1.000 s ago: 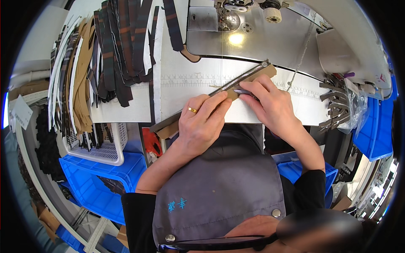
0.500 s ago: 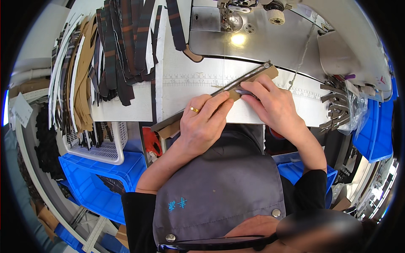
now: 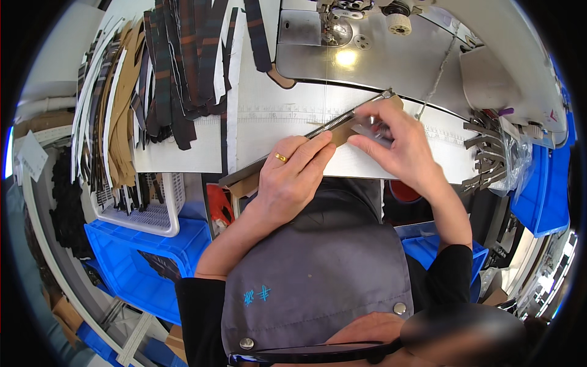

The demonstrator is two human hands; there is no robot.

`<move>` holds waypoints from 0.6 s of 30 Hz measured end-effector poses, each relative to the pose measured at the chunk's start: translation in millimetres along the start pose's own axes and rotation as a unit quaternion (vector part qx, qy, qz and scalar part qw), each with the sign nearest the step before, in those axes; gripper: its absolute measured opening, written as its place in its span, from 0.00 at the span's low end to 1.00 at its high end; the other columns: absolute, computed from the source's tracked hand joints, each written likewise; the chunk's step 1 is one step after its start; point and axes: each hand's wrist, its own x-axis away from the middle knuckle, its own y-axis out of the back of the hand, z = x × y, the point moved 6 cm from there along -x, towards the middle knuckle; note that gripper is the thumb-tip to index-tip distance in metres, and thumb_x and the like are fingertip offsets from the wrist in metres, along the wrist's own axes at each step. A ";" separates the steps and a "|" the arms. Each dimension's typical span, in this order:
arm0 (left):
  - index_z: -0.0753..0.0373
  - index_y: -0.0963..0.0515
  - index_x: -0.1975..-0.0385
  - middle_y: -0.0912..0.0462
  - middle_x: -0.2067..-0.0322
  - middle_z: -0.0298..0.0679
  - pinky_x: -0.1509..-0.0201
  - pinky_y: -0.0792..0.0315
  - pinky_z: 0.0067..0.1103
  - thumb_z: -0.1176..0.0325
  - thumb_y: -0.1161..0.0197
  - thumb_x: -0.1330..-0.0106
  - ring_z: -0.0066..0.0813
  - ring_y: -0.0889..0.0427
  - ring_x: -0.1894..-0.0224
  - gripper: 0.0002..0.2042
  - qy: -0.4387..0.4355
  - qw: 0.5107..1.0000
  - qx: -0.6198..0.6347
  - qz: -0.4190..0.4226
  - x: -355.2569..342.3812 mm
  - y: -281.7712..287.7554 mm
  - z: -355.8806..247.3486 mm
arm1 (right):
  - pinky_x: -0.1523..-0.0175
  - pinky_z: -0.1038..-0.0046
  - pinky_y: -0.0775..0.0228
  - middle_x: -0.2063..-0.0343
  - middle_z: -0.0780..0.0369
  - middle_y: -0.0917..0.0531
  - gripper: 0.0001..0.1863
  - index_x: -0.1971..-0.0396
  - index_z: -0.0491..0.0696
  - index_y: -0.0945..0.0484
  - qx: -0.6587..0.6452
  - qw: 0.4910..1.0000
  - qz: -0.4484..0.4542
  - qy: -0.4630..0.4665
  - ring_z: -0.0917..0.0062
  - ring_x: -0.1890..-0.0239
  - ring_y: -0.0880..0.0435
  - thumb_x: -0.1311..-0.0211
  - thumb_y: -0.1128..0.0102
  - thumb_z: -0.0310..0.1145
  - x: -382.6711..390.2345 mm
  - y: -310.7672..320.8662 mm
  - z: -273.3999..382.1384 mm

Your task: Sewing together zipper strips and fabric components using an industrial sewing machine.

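A long metal zipper on brown backing lies diagonally on the white ruler-marked worktop, below the sewing machine's steel bed. My left hand grips the zipper strip along its middle, fingers pressed together on it. My right hand, blurred, holds a small silver tool between thumb and fingers beside the strip's upper right part; the tool's shape is unclear.
Tan, white and dark plaid strips are piled at left over a white basket. Blue bins stand below and at right. Short dark pieces and plastic bags lie at the worktop's right. The machine head is above.
My right fingers have lifted and shifted right from the brown backing with the silver tool, and are blurred. My left hand stays nearly in place on the strip.
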 end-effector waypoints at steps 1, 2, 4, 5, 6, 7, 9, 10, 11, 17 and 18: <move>0.68 0.19 0.62 0.19 0.57 0.39 0.59 0.27 0.24 0.84 0.36 0.55 0.34 0.22 0.61 0.16 -0.008 1.000 0.014 -0.001 0.4 2.9 -0.5 | 0.74 0.70 0.26 0.72 0.64 0.22 0.15 0.60 0.49 0.24 0.009 1.000 0.011 -0.012 0.70 0.76 0.19 0.50 0.38 0.26 -6.3 0.4 -3.9; 0.68 0.19 0.62 0.19 0.57 0.39 0.59 0.27 0.24 0.84 0.36 0.55 0.34 0.22 0.61 0.16 0.001 1.000 0.010 0.012 0.1 4.5 2.3 | 0.73 0.70 0.26 0.71 0.64 0.21 0.16 0.59 0.49 0.23 0.033 0.998 0.039 0.041 0.70 0.74 0.19 0.52 0.39 0.26 -14.0 -2.0 -0.7; 0.68 0.21 0.60 0.20 0.56 0.40 0.57 0.27 0.26 0.83 0.35 0.55 0.37 0.21 0.59 0.18 -0.008 0.998 0.067 0.017 -0.6 11.9 3.7 | 0.70 0.69 0.25 0.64 0.64 0.19 0.16 0.61 0.50 0.22 0.139 0.977 0.095 0.129 0.69 0.70 0.17 0.53 0.40 0.23 -26.5 -10.4 4.3; 0.68 0.21 0.60 0.20 0.56 0.40 0.57 0.27 0.26 0.83 0.35 0.55 0.37 0.21 0.59 0.18 -0.011 0.998 0.060 0.025 -0.4 15.4 3.6 | 0.70 0.69 0.25 0.64 0.64 0.19 0.16 0.61 0.50 0.22 0.145 0.977 0.094 0.126 0.69 0.70 0.17 0.53 0.40 0.23 -33.7 -11.2 2.8; 0.68 0.21 0.59 0.21 0.56 0.41 0.56 0.27 0.26 0.82 0.35 0.54 0.38 0.21 0.59 0.18 0.014 0.999 0.027 0.042 0.5 18.6 5.9 | 0.71 0.69 0.25 0.63 0.64 0.20 0.16 0.61 0.51 0.21 0.170 0.961 0.125 0.180 0.69 0.70 0.18 0.53 0.41 0.22 -38.3 -17.4 7.3; 0.68 0.22 0.57 0.22 0.55 0.41 0.56 0.27 0.27 0.82 0.34 0.53 0.38 0.21 0.58 0.19 0.036 0.998 -0.005 0.047 1.4 23.0 8.0 | 0.71 0.70 0.25 0.61 0.64 0.21 0.16 0.61 0.51 0.21 0.195 0.940 0.154 0.233 0.69 0.71 0.18 0.52 0.42 0.21 -41.3 -23.3 11.9; 0.67 0.22 0.57 0.22 0.56 0.41 0.56 0.28 0.27 0.81 0.34 0.52 0.38 0.22 0.59 0.19 0.048 0.997 -0.022 0.063 1.0 26.8 11.2 | 0.71 0.69 0.25 0.60 0.64 0.23 0.14 0.63 0.50 0.22 0.192 0.930 0.154 0.274 0.70 0.72 0.18 0.51 0.44 0.20 -49.0 -24.6 18.0; 0.67 0.23 0.56 0.23 0.57 0.41 0.56 0.28 0.27 0.79 0.33 0.51 0.38 0.22 0.60 0.19 0.053 0.996 -0.037 0.066 0.5 28.5 13.1 | 0.71 0.68 0.26 0.62 0.64 0.23 0.13 0.65 0.49 0.22 0.188 0.927 0.186 0.266 0.69 0.71 0.19 0.51 0.44 0.20 -51.6 -26.8 17.5; 0.67 0.23 0.56 0.23 0.57 0.41 0.56 0.28 0.27 0.79 0.33 0.51 0.38 0.22 0.60 0.19 0.055 0.996 -0.034 0.068 -0.6 29.2 15.1 | 0.70 0.67 0.26 0.64 0.63 0.23 0.11 0.66 0.48 0.23 0.185 0.924 0.217 0.256 0.68 0.71 0.19 0.52 0.43 0.21 -52.6 -28.3 16.8; 0.67 0.22 0.59 0.24 0.66 0.38 0.64 0.30 0.27 0.76 0.31 0.50 0.34 0.24 0.67 0.16 0.014 0.997 -0.042 0.067 -12.6 25.3 16.5 | 0.70 0.71 0.28 0.73 0.60 0.22 0.16 0.67 0.43 0.23 -0.033 0.944 0.272 0.185 0.68 0.72 0.19 0.61 0.42 0.14 -48.0 -30.1 10.5; 0.67 0.22 0.60 0.25 0.68 0.38 0.66 0.30 0.26 0.76 0.32 0.49 0.33 0.24 0.69 0.15 0.001 0.997 -0.040 0.070 -14.4 24.3 14.9 | 0.69 0.72 0.28 0.74 0.59 0.20 0.17 0.65 0.43 0.22 -0.058 0.949 0.256 0.174 0.68 0.74 0.19 0.59 0.43 0.13 -45.7 -31.1 7.5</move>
